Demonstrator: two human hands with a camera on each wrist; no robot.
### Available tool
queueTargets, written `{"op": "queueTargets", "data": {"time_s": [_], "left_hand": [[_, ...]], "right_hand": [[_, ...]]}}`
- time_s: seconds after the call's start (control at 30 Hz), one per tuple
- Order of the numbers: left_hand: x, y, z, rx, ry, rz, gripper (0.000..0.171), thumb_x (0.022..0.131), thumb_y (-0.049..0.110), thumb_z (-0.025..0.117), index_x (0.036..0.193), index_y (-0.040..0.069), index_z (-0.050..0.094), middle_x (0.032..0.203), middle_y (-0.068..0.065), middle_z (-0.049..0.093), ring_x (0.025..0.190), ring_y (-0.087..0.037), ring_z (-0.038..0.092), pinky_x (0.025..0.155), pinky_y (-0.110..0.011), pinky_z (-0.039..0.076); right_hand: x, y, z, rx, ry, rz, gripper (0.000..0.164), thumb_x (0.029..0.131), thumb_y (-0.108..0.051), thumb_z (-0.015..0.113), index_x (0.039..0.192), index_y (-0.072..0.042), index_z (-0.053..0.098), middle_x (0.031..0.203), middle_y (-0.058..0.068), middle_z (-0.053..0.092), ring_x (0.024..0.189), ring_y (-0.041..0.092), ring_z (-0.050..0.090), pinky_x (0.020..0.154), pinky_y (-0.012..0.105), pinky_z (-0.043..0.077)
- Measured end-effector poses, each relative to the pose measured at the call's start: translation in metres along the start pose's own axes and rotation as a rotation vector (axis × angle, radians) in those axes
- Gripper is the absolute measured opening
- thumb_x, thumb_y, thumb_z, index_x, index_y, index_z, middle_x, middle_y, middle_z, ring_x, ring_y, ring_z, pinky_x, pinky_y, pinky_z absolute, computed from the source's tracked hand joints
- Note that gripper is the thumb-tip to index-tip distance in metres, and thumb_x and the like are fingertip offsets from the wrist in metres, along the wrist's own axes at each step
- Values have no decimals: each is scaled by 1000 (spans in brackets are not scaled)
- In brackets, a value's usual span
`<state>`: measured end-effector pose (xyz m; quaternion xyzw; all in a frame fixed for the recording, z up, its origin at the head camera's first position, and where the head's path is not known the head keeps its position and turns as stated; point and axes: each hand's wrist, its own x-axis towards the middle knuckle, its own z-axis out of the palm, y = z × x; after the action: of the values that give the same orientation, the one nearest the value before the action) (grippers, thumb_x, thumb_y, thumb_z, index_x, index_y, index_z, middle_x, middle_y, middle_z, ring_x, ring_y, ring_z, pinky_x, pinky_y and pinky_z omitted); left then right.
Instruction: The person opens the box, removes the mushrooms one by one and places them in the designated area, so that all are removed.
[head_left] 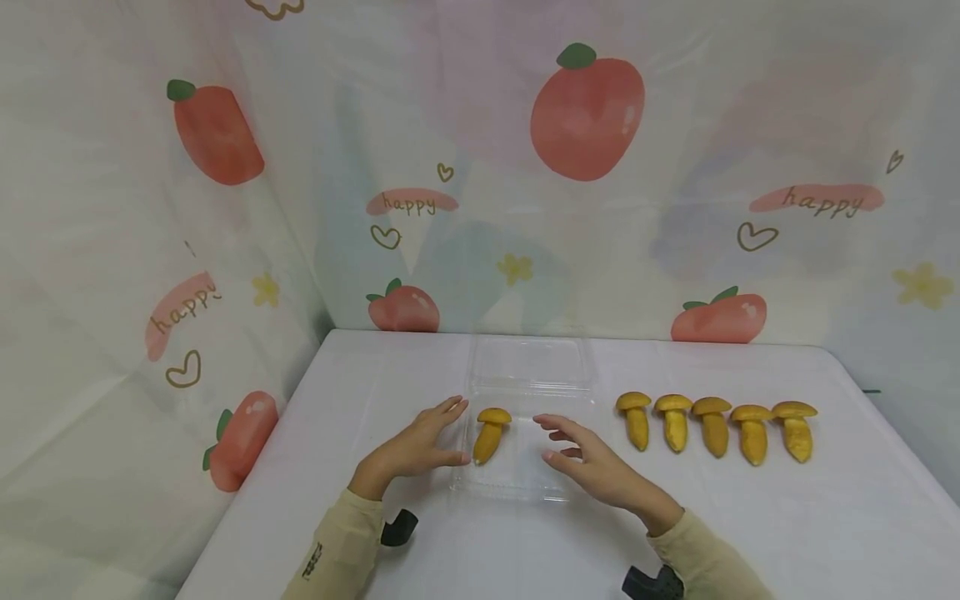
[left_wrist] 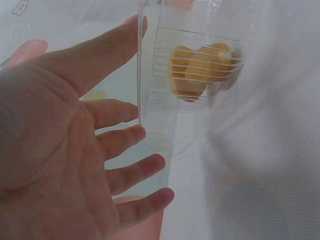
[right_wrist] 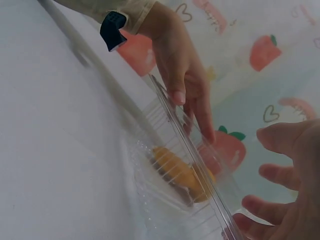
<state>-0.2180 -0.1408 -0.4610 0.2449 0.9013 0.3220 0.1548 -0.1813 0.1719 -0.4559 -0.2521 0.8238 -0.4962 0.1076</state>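
Note:
A clear plastic clamshell box lies with its lid folded back toward the wall. Inside, at the left, is one yellow-brown mushroom, cap pointing away from me. My left hand is at the box's left edge, fingers spread and fairly straight; in the left wrist view its thumb tip meets the clear rim. Over the box's right side my right hand hovers with fingers loosely bent, nothing in its grasp. The right wrist view shows the mushroom through the ribbed box wall.
Several similar mushrooms stand in a row on the white table, right of the box, caps facing away. A printed curtain with fruit drawings hangs behind and at the left. Each wrist carries a dark camera mount.

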Motion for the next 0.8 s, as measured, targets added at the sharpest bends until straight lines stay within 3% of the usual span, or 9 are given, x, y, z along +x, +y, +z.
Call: {"op": "queueTargets", "data": {"time_s": [0.33, 0.8], "left_hand": [[-1, 2, 0, 11, 6, 4, 88, 91, 32, 76, 159, 3, 28, 168, -17, 22, 150, -45, 27, 120, -63, 29], [-1, 4, 0, -2, 11, -12, 87, 91, 32, 76, 160, 6, 29, 169, -16, 22, 151, -44, 26, 120, -63, 28]], "right_hand": [[12, 1, 12, 41, -39, 58, 52, 104, -19, 55, 149, 3, 42, 150, 31, 45, 134, 52, 45, 106, 64, 44], [26, 0, 27, 41, -106, 77, 56, 105, -26, 56, 149, 4, 42, 154, 29, 42, 136, 50, 44, 109, 65, 41]]}}
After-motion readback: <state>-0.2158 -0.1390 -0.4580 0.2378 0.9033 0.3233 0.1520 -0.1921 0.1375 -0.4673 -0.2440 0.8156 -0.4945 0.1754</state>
